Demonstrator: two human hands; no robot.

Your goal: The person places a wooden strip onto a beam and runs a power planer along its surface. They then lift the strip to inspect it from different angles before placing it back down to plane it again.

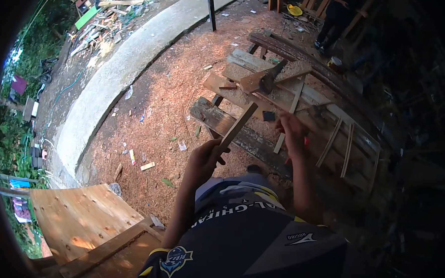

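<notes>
My left hand [204,160] is closed around the lower part of a narrow wooden strip [240,124], which slants up and to the right over the bench. My right hand [293,133] is raised to the right of the strip, its fingers curled; I cannot tell what is in them. Something red [306,141] shows right behind that hand. A small dark block [268,116] lies on the bench between the strip's upper end and my right hand. Beyond it sits a brown angular piece with a dark curved part [265,83], among sawdust.
The bench has a weathered front plank [228,124] and holds boards and thin strips [348,150]. Plywood [75,217] leans at lower left. Shavings [154,101] cover the ground beside a curved concrete edge [100,89]. A person [337,20] stands at the far right, near a can [336,62].
</notes>
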